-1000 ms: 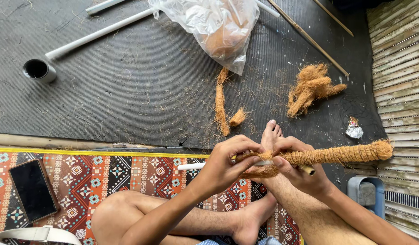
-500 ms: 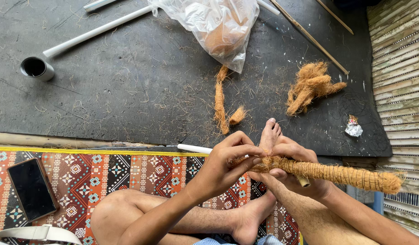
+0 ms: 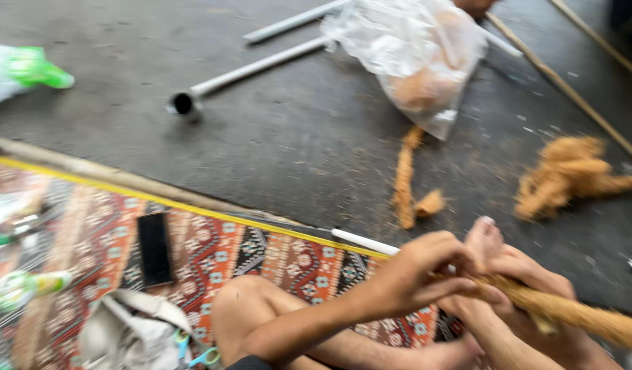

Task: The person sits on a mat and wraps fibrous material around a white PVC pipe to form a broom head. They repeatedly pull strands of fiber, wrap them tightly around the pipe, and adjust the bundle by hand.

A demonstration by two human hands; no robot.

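Our left hand (image 3: 415,274) closes its grip around the near end of a pole wrapped in brown coir fibre (image 3: 569,312), fingers curled over the top, while our right hand (image 3: 535,288) wraps the same pole just beside it, its grip also shut on the fibre. The pole lies low across our lap and runs off toward the right edge of view; a white tube end (image 3: 364,241) pokes out on the left of our hands. A bare foot (image 3: 484,240) presses against the work just behind our hands, and our bent leg (image 3: 261,315) lies on the patterned mat (image 3: 213,253).

To wrap well, we judge it best to keep the fibre taut between both hands and turn the pole steadily, laying each turn tight against the last, with the foot as a brace.

The view is blurred, so fine detail is hard to tell. Loose fibre lies on the dark floor (image 3: 275,144): a strand (image 3: 403,179) and a larger clump (image 3: 569,175), both near enough to reach. A clear plastic bag (image 3: 418,55) sits further off, with a grey pipe (image 3: 254,68) and thin sticks (image 3: 562,82) beside it. A dark phone (image 3: 155,248) lies on the mat to our left, well apart from the hands. The floor between mat edge and bag gives room to swing the pole
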